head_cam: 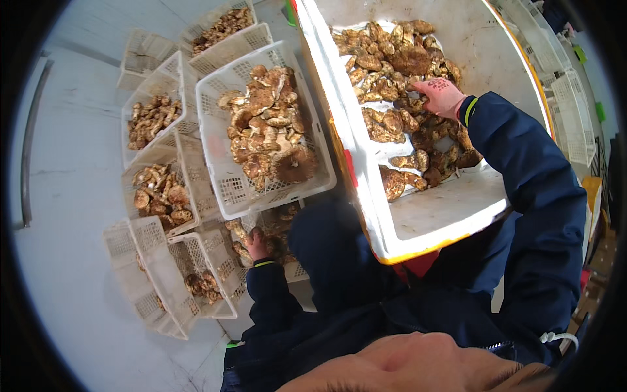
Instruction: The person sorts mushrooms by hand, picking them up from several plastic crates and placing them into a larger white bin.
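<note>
My right hand [441,97] reaches into a white foam box [441,218], its fingertips down among brown, scaly mushrooms [409,61]. The fingers partly hide what they touch, so a grip there is uncertain. Lower and to the left, my left hand [257,245] is closed around a pale-stemmed mushroom [237,229] over a plastic basket with more mushrooms. That basket is partly covered by my dark-sleeved arm and leg. Between the hands, farther out, a white perforated basket [228,196] holds a heap of large mushrooms [267,122], some with wide open caps.
Several smaller perforated baskets with mushrooms stand at the left, including one with slender mushrooms [154,120] and one with mixed caps [164,196]. Further white crates [570,115] line the right side. The foam box's tall wall [338,142] separates the two hands.
</note>
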`<state>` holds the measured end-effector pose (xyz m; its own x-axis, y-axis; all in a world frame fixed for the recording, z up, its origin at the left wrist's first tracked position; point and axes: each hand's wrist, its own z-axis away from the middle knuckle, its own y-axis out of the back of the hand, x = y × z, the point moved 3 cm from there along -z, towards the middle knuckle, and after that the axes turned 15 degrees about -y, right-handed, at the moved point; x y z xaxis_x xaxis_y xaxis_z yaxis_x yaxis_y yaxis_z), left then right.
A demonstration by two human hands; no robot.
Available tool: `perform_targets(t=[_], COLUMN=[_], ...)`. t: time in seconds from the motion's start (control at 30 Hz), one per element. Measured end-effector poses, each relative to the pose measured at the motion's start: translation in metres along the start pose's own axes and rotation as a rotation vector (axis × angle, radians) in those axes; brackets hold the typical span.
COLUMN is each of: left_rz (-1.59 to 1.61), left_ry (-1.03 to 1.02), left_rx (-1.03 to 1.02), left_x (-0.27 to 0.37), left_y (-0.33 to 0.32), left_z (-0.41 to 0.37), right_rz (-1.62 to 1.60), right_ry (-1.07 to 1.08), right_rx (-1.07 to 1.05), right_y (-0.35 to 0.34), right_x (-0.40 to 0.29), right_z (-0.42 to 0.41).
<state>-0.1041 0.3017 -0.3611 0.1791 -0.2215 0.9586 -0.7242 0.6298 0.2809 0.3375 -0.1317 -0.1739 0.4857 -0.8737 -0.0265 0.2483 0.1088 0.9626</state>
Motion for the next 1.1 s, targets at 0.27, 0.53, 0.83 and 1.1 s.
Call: perform_targets(t=[0.27, 0.53, 0.83, 1.1], left_rz=[0.415, 0.303, 0.809, 0.708], left_ry=[-0.272, -0.328, 0.124, 0.239], left_rx=[-0.103, -0.731, -0.634, -0.987], left_x=[0.329, 0.462, 0.442, 0.414], left_y=[-0.066, -0.222, -0.227, -0.238], left_z=[0.046, 0.178, 0.206, 0.232], right_rz=[-1.199, -1.713, -1.669, -1.796], right_ry=[0.079, 0.083, -0.123, 0.041], right_rx=[-0.177, 0.259, 0.306, 0.136], right_y=[0.15, 0.12, 0.075, 0.077], right_x=[-0.026, -0.083, -0.046, -0.034], right_z=[0.129, 0.331, 0.361, 0.334])
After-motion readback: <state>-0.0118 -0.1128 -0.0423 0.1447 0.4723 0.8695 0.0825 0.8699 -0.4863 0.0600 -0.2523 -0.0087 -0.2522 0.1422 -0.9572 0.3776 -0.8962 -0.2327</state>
